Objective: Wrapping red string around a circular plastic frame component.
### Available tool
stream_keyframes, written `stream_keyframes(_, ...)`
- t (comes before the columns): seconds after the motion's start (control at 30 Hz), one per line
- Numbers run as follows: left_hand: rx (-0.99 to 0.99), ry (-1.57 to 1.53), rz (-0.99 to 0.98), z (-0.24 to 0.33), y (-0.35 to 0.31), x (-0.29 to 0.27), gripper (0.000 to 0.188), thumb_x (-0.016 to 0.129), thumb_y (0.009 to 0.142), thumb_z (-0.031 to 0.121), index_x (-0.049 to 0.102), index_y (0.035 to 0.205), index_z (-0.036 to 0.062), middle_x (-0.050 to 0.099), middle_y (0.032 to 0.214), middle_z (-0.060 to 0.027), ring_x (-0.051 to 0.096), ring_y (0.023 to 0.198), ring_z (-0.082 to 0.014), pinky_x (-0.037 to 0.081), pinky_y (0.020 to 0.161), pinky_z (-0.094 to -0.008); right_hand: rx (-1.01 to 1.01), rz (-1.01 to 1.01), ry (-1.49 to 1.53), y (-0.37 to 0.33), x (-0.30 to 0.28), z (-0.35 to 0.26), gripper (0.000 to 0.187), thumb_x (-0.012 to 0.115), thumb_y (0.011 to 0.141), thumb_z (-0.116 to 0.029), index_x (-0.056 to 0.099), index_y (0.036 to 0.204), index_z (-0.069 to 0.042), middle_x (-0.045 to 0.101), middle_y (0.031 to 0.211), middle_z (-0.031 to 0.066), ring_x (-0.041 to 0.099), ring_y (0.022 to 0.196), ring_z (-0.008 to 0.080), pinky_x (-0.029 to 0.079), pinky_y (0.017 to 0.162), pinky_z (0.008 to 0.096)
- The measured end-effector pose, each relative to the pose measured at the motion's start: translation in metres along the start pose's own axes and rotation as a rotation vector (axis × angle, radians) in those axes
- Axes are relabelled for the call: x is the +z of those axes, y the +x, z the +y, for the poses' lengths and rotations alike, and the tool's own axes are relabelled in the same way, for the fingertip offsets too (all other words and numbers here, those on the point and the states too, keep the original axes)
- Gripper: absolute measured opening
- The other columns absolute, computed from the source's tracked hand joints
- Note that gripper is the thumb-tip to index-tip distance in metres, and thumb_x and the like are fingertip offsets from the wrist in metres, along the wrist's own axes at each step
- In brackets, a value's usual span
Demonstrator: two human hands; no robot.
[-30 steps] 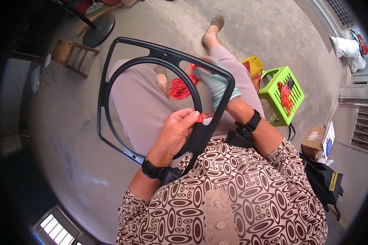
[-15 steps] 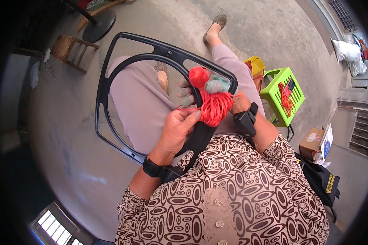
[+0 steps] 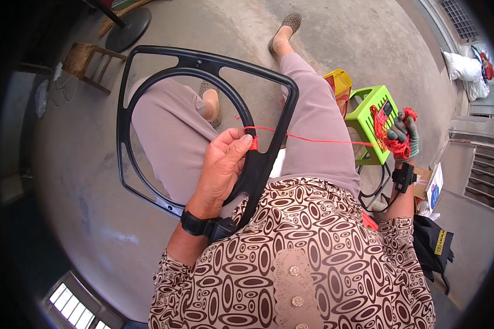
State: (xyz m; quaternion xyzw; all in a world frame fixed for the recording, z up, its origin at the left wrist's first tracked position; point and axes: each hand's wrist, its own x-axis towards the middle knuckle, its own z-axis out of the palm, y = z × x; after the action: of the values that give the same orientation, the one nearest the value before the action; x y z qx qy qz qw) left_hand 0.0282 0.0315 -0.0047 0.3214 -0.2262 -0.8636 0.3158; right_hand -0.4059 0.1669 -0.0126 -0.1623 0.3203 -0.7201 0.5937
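A black frame (image 3: 200, 64) with a round ring inside angular outer bars lies tilted across my lap. My bare left hand (image 3: 224, 164) pinches the ring's right side, thumb and fingers at a short band of wound red cord (image 3: 253, 143). From that band a single red strand (image 3: 318, 141) runs nearly straight to the right, crossing the frame's outer bar. Far to the right, my right hand (image 3: 412, 140), in a grey-green glove, is closed round a bundle of red cord (image 3: 396, 147). A tuft of the bundle sticks out above the fingers.
Beside my right hand stands a lime-green stool (image 3: 362, 118) with more red cord and a dark small object on top. A yellow and red bag (image 3: 340, 85) sits behind it. A cardboard box (image 3: 422, 178) and a black bag (image 3: 431, 241) lie right. A wooden stool (image 3: 79, 61) stands far left.
My right hand has swung from the ring out to the right with the cord bundle, drawing the strand out long. The frame has shifted slightly left; my left hand stays at the ring.
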Motion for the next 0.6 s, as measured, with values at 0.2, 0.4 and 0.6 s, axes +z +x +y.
stream_keyframes(0.2,0.029,-0.004,0.018,-0.002,0.0,0.004,0.012,0.06,0.096,0.01,0.058,0.105,0.0033,0.067,0.095,-0.004,0.065,0.08,-0.0083,0.054,0.073,-0.022,0.206,0.325,-0.857,0.02,0.058,0.038,0.019,0.07,0.077,-0.021,0.059,0.089,-0.009,0.058,0.074,-0.0003,0.059,0.07,0.012,0.049,0.067,0.027)
stream_keyframes(0.4,0.094,0.12,0.046,-0.004,0.001,-0.001,0.007,0.062,0.094,0.009,0.057,0.096,0.0045,0.067,0.088,-0.003,0.063,0.074,-0.0065,0.052,0.066,-0.019,0.316,-0.195,-0.636,0.066,0.165,0.154,0.043,0.067,0.082,-0.011,0.058,0.123,0.001,0.066,0.091,0.0065,0.064,0.077,0.013,0.054,0.068,0.0261)
stream_keyframes(0.6,0.195,0.16,0.15,-0.008,0.0,0.003,0.009,0.065,0.093,0.01,0.057,0.091,0.0059,0.064,0.078,0.0005,0.056,0.062,-0.0029,0.043,0.055,-0.0154,0.691,-0.234,-0.362,0.075,0.183,0.182,0.024,0.075,0.08,-0.01,0.059,0.096,-0.003,0.067,0.085,0.0079,0.066,0.074,0.016,0.057,0.067,0.0295)
